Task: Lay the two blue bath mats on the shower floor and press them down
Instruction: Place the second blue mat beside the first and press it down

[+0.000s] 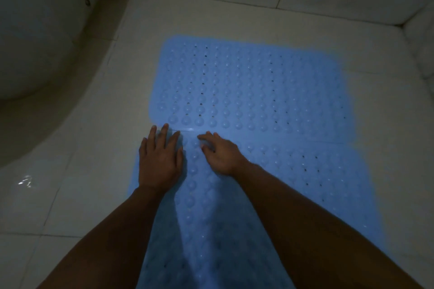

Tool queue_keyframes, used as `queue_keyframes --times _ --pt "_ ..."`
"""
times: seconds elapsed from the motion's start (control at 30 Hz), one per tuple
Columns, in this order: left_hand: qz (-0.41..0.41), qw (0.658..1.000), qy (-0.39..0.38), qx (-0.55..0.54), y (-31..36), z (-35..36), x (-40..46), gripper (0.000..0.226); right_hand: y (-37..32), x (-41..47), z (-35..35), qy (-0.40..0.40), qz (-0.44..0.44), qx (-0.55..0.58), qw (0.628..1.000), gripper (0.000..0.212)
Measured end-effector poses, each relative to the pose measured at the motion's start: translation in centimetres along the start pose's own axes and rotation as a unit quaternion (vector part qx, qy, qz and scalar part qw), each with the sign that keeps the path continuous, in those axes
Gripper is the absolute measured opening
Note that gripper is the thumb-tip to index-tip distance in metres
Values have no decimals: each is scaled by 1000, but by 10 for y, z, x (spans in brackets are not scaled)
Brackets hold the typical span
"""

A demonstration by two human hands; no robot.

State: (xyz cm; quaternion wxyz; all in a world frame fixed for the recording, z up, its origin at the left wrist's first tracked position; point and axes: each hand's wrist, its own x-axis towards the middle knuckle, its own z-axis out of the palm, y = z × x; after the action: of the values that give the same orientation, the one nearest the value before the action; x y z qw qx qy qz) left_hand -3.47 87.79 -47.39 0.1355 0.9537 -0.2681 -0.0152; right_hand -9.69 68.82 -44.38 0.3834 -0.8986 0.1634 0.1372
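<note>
Head view: two blue mats [253, 87] [293, 183], two hands [159, 159] [223, 155] pressing.

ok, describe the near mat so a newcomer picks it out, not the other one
Start at the tiled shower floor, where two blue mats lie edge to edge. The near mat is closest to the camera. Unlike the far mat, it has the left hand and right hand resting on it.
</note>
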Motion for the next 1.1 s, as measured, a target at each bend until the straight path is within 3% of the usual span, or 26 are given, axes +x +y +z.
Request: queue_keyframes --times 0.13,0.27,0.5,0.77,0.93,1.03,1.1 --pt "52 998 -7 -18 42 10 2 55 26 -7 -46 125 22 88 988 25" --pt "135 990 -41 -26 102 33 -2 55 64 -33 -64 209 45 61 975 23" --pt "155 983 -92 16 161 74 -5 87 124 -51 -79 263 -18 -62 963 27" --pt "157 983 -91 30 165 74 -6 89 154 -24 -94 338 -102 -112 929 14" --pt "159 982 -95 32 164 76 -6 90 160 -31 -98 339 -88 -102 931 16" --pt "134 978 -156 33 170 71 -4 100 161 -47 -102 330 -70 -97 937 19" --pt "104 959 -263 29 178 58 12 105 157 -58 -104 326 -54 -99 938 22"
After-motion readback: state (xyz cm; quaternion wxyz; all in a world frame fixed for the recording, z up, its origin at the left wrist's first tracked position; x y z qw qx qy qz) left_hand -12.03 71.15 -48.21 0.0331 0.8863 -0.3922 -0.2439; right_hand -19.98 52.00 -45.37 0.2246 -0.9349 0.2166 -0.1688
